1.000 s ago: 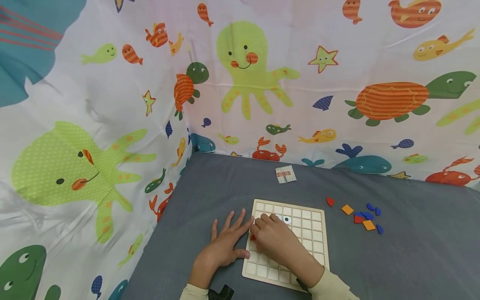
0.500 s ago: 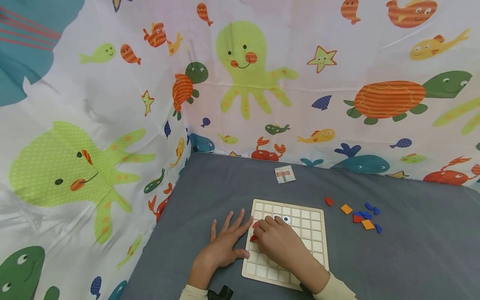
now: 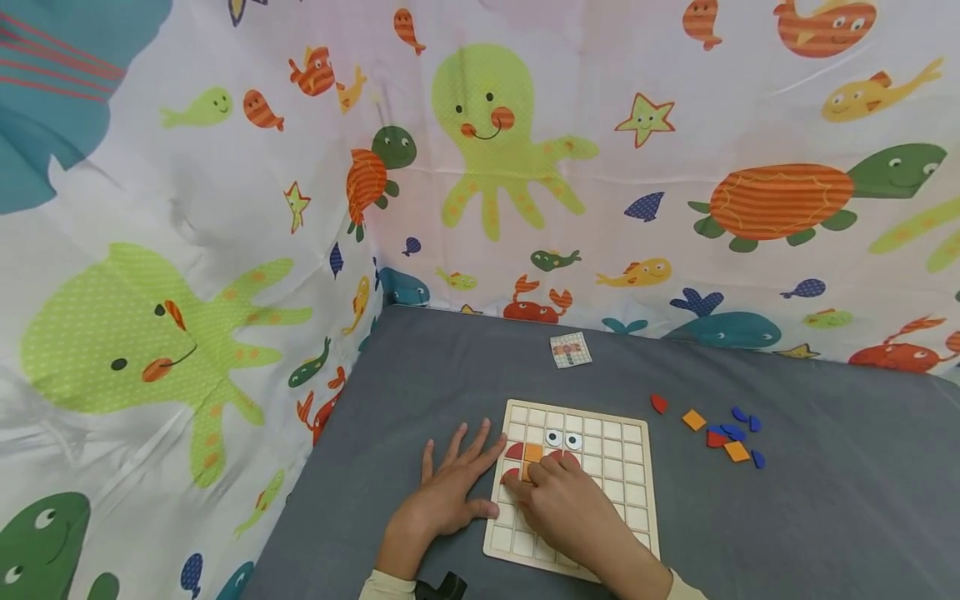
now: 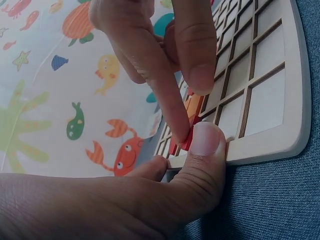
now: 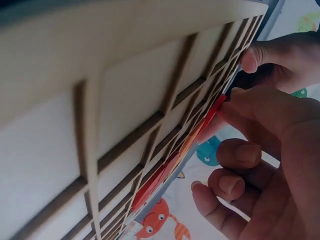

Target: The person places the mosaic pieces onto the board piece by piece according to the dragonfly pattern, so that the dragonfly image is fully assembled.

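Note:
In the head view, a wooden grid board (image 3: pixel 634 472) lies on the grey cloth. My left hand (image 3: pixel 446 492) spreads along its left edge, its thumb on the rim. My right hand (image 3: pixel 566 504) is over the board's left half. Its straight index finger (image 4: pixel 172 105) presses a red piece (image 4: pixel 186 142) in the left column; the thumb stands apart. Above that piece sit a red rounded piece (image 3: pixel 514 451) and an orange square (image 3: pixel 533 452). Two eye tiles (image 3: pixel 563 439) lie to their right. More red (image 3: pixel 573 460) and orange pieces are partly hidden by the right hand.
Loose blue, red and orange pieces (image 3: pixel 737 451) lie to the right of the board. A small pattern card (image 3: pixel 571 349) rests behind it. A curtain (image 3: pixel 480 275) printed with sea animals rises at the back and left.
My right hand has shifted down and right, uncovering the eye tiles and the upper red and orange pieces. Its index finger now points at the lower red piece. The left hand stays put.

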A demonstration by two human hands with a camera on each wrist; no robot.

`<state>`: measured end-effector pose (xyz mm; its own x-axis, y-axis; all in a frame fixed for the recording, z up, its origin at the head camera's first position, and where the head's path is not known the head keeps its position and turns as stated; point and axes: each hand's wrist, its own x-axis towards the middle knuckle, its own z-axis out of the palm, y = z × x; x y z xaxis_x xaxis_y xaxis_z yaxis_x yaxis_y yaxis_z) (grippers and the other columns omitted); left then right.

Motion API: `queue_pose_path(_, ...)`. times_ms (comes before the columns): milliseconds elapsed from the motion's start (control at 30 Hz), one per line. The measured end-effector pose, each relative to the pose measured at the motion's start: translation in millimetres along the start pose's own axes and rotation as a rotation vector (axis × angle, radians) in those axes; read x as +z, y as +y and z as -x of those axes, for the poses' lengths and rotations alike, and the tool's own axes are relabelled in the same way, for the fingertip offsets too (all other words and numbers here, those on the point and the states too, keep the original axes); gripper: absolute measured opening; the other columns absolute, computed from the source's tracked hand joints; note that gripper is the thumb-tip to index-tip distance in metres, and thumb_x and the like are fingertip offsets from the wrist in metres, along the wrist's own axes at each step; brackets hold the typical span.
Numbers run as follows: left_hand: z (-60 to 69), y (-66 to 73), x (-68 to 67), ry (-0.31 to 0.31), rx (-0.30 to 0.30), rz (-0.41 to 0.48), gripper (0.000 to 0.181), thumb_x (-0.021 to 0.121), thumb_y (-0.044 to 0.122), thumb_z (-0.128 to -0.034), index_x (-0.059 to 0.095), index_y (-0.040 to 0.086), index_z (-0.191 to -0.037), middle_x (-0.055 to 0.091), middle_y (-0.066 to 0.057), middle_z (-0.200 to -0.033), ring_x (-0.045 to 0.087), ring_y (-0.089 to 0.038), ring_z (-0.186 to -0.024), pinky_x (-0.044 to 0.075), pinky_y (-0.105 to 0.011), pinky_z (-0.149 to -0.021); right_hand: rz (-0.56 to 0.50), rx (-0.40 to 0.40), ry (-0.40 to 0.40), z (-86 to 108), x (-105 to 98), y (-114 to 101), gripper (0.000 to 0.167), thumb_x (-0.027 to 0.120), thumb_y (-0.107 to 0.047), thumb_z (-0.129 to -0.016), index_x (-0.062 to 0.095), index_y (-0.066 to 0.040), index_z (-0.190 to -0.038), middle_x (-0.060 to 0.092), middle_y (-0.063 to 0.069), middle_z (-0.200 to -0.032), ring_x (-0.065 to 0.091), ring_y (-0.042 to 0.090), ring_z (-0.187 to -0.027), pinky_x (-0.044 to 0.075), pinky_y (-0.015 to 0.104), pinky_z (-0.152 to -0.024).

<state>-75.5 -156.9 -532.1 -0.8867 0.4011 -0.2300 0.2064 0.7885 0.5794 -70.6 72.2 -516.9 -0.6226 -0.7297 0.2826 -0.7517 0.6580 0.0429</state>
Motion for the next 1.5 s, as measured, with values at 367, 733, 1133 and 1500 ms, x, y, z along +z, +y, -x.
queue_pose_path(367, -2.9, -9.8, 9.9, 0.03, 0.065, 0.063, 0.101, 0.082, 0.038, -0.0859, 0.027, 0.036, -0.17, 0.01, -0.001, -0.179, -0.001, -0.039, -0.164, -0.011, -0.079, -0.118, 0.019, 0.037, -0.038, 1.1, 1, 3, 0.027, 0.084, -0.03, -0.09, 0.078, -0.022, -0.115, 0.065, -0.002, -0.08, 0.065, 0.02, -0.079, 0.059, 0.04, -0.08)
queue_pose_path(733, -7.7, -10.1, 13.9, 0.036, 0.069, 0.048, 0.102, 0.083, 0.039, -0.0858, 0.024, 0.04, -0.17, 0.009, 0.002, -0.179, -0.001, -0.038, -0.164, -0.01, -0.08, -0.118, -0.017, 0.095, -0.096, 2.7, -3, 10, 0.028, 0.084, -0.03, -0.09, 0.082, -0.026, -0.118, 0.066, -0.002, -0.08, 0.064, 0.018, -0.08, 0.059, 0.037, -0.083)
queue_pose_path(1133, -3.2, -4.3, 5.2, 0.017, 0.045, 0.055, 0.101, 0.083, 0.036, -0.0861, 0.026, 0.034, -0.17, 0.01, -0.002, -0.179, -0.001, -0.039, -0.164, -0.013, -0.077, -0.119, -0.024, 0.099, -0.097, 11.6, -19, 13, 0.03, 0.085, -0.031, -0.089, 0.079, -0.027, -0.117, 0.065, -0.003, -0.083, 0.063, 0.016, -0.083, 0.06, 0.037, -0.08)
queue_pose_path(1500, -1.8, -7.3, 5.1, -0.003, 0.036, 0.072, 0.1, 0.081, 0.036, -0.0874, 0.025, 0.034, -0.17, 0.008, -0.002, -0.179, -0.003, -0.039, -0.164, -0.015, -0.077, -0.119, -0.198, 0.223, -0.175, 27.2, -46, 26, 0.029, 0.083, -0.031, -0.092, 0.081, -0.025, -0.121, 0.072, -0.006, -0.092, 0.067, 0.015, -0.085, 0.061, 0.041, -0.083)
